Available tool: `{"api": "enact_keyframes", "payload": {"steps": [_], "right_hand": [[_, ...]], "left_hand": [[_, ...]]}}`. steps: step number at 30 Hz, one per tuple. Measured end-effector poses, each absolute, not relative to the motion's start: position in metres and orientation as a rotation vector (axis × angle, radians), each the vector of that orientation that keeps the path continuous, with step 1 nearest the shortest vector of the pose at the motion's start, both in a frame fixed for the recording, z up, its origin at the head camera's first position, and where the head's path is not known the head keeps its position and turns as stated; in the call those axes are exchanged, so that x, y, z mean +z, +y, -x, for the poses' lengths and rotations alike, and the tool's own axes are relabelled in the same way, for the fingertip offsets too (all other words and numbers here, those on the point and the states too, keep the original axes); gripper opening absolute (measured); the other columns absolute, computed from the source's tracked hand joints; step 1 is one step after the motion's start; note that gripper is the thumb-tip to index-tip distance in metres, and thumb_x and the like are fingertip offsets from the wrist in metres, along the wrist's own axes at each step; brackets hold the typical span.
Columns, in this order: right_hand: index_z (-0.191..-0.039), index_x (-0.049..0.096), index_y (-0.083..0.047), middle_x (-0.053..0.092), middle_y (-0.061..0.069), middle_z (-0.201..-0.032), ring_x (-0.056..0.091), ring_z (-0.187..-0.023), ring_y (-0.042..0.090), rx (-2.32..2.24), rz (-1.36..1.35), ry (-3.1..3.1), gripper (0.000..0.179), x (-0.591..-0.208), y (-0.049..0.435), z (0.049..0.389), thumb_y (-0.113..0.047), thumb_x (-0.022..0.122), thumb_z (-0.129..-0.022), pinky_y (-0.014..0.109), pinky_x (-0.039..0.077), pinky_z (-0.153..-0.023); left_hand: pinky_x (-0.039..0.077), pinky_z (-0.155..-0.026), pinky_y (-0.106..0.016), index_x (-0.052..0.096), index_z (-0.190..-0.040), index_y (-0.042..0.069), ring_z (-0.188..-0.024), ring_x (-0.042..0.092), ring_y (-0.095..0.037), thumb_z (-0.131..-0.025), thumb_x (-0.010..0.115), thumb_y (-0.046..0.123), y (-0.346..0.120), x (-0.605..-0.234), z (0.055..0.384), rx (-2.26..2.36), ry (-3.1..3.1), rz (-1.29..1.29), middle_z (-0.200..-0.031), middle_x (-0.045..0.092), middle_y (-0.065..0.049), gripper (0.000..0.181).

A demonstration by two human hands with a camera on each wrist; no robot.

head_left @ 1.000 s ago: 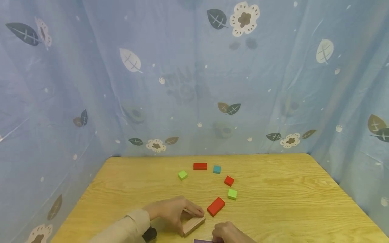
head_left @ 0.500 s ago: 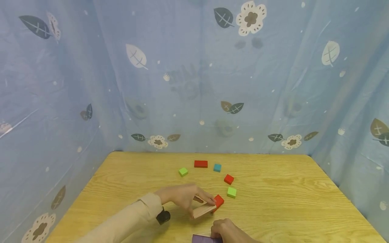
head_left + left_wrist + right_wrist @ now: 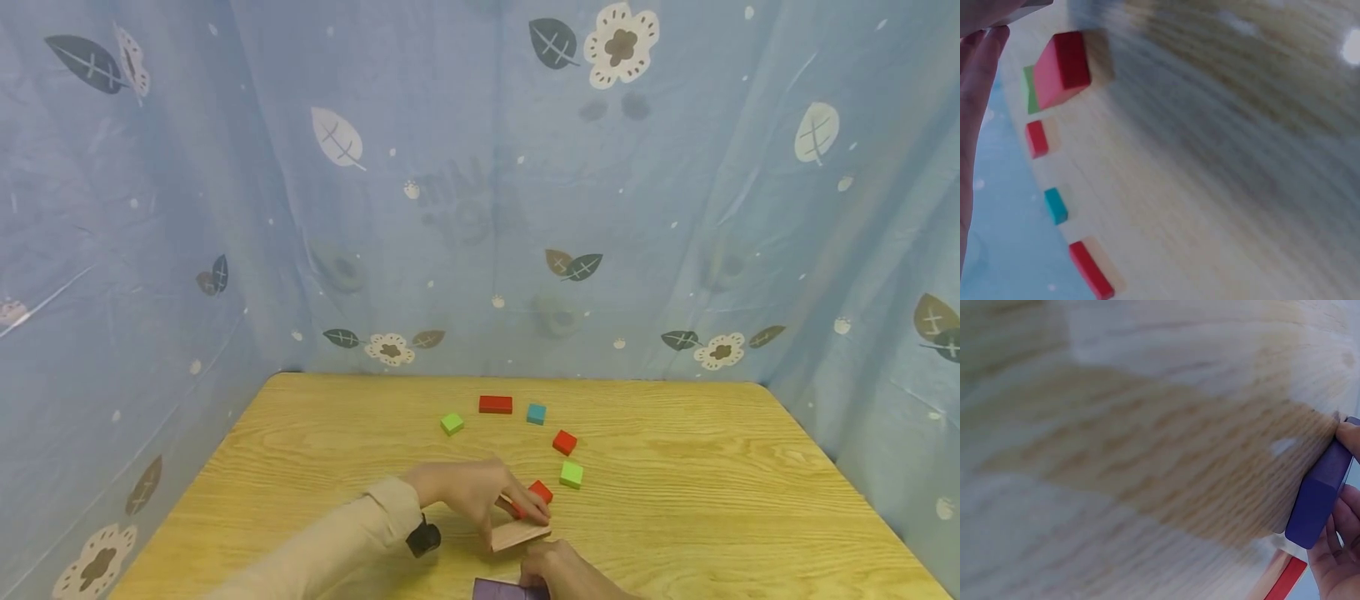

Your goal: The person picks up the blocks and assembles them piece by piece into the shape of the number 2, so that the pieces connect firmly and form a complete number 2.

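My left hand (image 3: 480, 493) pinches a flat, plain wooden block (image 3: 520, 535) between thumb and fingertips, low over the table. Just behind those fingers lies a red rectangular block (image 3: 541, 491), partly covered by them in the head view; its near end (image 3: 1061, 70) shows fully in the left wrist view. At the bottom of the head view my right hand (image 3: 567, 573) grips the right end of a purple block (image 3: 1317, 503). The two hands are close together, the wooden block a little beyond the purple one. The purple block's front part is cut off by the head view's lower edge.
Farther back on the wood-grain table (image 3: 712, 467) several small blocks form a loose arc: a green one (image 3: 572, 474), a red one (image 3: 565, 442), a blue one (image 3: 536, 414), a long red one (image 3: 496, 405) and another green one (image 3: 452, 424). A blue patterned curtain (image 3: 465, 225) surrounds the table.
My left hand has carried the wooden block to the right, first lifting it away from me, then nearer the right hand. The right hand stays on the purple block.
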State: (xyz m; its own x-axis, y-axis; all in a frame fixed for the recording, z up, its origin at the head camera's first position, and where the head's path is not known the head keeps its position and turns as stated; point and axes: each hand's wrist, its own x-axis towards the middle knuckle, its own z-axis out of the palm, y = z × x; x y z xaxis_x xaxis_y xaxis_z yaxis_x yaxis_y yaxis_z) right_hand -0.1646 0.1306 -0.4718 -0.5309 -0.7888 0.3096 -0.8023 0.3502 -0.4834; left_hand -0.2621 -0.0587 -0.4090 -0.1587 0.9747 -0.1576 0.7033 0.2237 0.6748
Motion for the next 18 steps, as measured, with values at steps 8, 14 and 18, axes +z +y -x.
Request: {"api": "enact_keyframes", "payload": {"steps": [8, 14, 18], "right_hand": [[-0.075, 0.068, -0.009, 0.058, -0.014, -0.068, 0.039, -0.061, -0.013, 0.985, -1.439, -2.627, 0.026, -0.471, 0.130, 0.160, -0.033, 0.073, -0.083, 0.005, 0.039, -0.054], [-0.075, 0.071, -0.013, 0.056, -0.019, -0.071, 0.040, -0.063, -0.012, 0.867, -1.347, -2.646, 0.029, -0.472, 0.131, 0.157, -0.041, 0.074, -0.080, 0.010, 0.040, -0.058], [-0.072, 0.072, -0.015, 0.057, -0.019, -0.070, 0.036, -0.065, -0.012, 0.744, -1.330, -2.566, 0.028, -0.473, 0.131, 0.158, -0.043, 0.073, -0.079, 0.011, 0.031, -0.058]], "left_hand": [[0.036, -0.097, -0.011, 0.056, -0.134, 0.009, -0.129, 0.039, 0.000, -0.063, 0.086, -0.004, -0.057, -0.421, 0.261, 0.515, 1.969, -1.608, -0.139, 0.052, 0.002, 0.078], [0.035, -0.097, -0.011, 0.057, -0.135, 0.013, -0.126, 0.041, 0.000, -0.065, 0.088, 0.006, -0.056, -0.427, 0.259, 0.476, 1.998, -1.613, -0.140, 0.050, 0.004, 0.076], [0.035, -0.095, -0.008, 0.057, -0.135, 0.014, -0.123, 0.043, 0.001, -0.066, 0.088, 0.014, -0.054, -0.432, 0.256, 0.427, 2.015, -1.638, -0.139, 0.050, 0.006, 0.075]]}}
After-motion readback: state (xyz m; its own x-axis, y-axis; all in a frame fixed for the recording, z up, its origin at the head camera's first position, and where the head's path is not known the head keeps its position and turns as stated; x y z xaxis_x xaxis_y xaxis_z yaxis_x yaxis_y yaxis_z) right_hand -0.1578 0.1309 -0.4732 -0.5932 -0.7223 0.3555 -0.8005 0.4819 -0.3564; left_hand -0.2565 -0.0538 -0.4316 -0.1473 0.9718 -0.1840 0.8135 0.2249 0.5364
